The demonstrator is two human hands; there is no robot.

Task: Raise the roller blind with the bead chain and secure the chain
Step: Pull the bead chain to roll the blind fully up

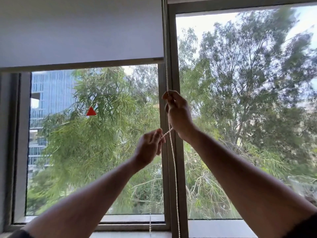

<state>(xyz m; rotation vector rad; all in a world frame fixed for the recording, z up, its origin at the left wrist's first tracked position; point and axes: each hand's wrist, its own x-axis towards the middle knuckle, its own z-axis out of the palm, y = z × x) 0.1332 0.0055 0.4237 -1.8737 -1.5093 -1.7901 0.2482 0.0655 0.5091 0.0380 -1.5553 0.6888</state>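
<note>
A pale grey roller blind covers the upper part of the left window pane, its bottom bar level with the top third of the view. A white bead chain hangs along the central window post. My right hand is raised on the post and pinches one strand of the chain between thumb and fingers. Lower and to the left, my left hand pinches another strand, drawn sideways off the post. The two strands cross just between my hands.
The grey central window post stands between two panes. A red triangle sticker is on the left glass. The window sill runs along the bottom. Trees and a glass building lie outside.
</note>
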